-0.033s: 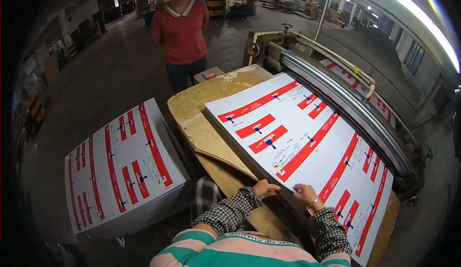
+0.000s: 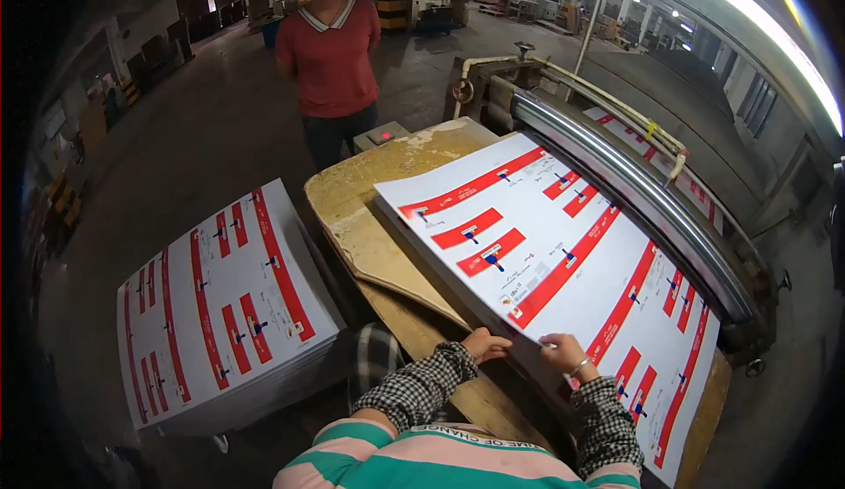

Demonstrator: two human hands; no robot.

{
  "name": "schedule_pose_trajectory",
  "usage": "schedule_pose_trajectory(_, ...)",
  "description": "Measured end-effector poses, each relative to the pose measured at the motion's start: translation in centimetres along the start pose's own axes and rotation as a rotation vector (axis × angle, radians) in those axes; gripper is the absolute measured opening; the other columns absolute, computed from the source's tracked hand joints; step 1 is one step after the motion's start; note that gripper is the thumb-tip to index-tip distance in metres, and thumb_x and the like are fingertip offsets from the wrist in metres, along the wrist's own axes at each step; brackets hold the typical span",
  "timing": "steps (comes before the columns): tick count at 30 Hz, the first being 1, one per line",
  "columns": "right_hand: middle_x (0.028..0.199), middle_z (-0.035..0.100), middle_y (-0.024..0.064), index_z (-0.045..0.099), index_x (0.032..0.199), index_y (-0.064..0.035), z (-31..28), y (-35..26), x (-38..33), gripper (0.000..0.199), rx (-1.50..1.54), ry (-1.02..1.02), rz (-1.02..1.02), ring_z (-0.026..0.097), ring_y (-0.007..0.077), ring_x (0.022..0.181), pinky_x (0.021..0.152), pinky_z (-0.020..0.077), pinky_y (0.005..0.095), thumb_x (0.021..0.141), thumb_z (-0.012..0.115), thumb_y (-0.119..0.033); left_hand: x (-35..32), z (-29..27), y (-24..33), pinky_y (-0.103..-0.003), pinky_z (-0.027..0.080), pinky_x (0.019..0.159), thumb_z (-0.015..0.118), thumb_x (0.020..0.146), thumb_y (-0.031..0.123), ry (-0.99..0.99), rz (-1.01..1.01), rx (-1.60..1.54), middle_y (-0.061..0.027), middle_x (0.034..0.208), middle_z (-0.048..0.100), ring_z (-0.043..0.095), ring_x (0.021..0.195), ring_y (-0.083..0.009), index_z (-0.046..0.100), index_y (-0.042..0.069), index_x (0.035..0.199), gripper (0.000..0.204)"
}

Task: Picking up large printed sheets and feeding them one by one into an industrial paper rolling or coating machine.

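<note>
A large white printed sheet [image 2: 528,313] with red bands and small blue marks slopes over the wooden feed table [image 2: 361,216], its far edge at a shiny metal roller [image 2: 629,185]. My right hand [image 2: 565,355], with a bracelet at the wrist, is closed on the sheet's near edge. Just left of it, my left hand [image 2: 487,345] has its fingers stretched toward that edge, apart from the sheet, with nothing visible in them. Checked sleeves cover both forearms.
A tall stack of similar printed sheets [image 2: 211,313] stands at the left. Beyond the table is a person in a red top [image 2: 334,58], near a small box with a red light [image 2: 385,137]. Pipes [image 2: 616,93] and handwheels frame the roller machine.
The sheet's near left edge bows up slightly more than before. My right hand has shifted a little; my left hand has barely moved.
</note>
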State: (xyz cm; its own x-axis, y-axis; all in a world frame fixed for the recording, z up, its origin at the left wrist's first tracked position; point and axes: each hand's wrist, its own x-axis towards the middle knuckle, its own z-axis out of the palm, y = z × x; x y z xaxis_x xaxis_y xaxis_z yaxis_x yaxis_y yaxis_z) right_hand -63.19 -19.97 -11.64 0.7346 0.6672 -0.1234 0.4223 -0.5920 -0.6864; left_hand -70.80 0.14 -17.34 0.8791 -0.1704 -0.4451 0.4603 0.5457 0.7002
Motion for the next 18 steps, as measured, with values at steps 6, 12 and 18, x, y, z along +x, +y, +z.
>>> schedule_pose_trajectory(6, 0.076, 0.060, 0.0173, 0.059, 0.089, 0.0001, -4.0, -6.1, -1.2, 0.028, -0.058, 0.100, 0.026, 0.059, 0.0209, 0.067, 0.062, 0.0457, 0.0281, 0.065, 0.054, -0.013, -2.4, 1.8, 1.9, -0.032, 0.038, 0.040, 0.055, 0.074, 0.011, 0.481, -0.099, 0.185, -0.0084, 0.051, 0.045, 0.046, 0.044, -0.0186, 0.049, -0.003, 0.056, 0.024)
schedule_pose_trajectory(12, 0.104, 0.054, 0.0154, 0.058, 0.094, -0.0011, 2.6, 0.7, -1.8, 0.038, -0.018, 0.074, -0.010, 0.057, 0.0268, 0.084, 0.076, 0.0450, 0.0295, 0.062, 0.059, -0.021, -1.0, 2.8, 1.7, -0.033, 0.032, 0.033, 0.046, 0.077, 0.017, 0.474, -0.073, 0.387, -0.0138, 0.045, 0.044, 0.041, 0.033, -0.0228, 0.050, -0.010, 0.059, 0.032)
schedule_pose_trajectory(18, 0.094, 0.058, 0.0173, 0.057, 0.096, -0.0005, 0.3, 3.6, 2.9, 0.039, 0.055, 0.071, 0.284, 0.057, 0.0203, 0.082, 0.073, 0.0449, 0.0285, 0.062, 0.063, -0.019, 1.4, -0.2, -1.3, -0.031, 0.049, 0.069, 0.045, 0.084, 0.016, 0.107, 0.008, -0.050, -0.0084, 0.097, 0.056, 0.057, 0.085, -0.0199, 0.043, 0.002, 0.106, 0.027)
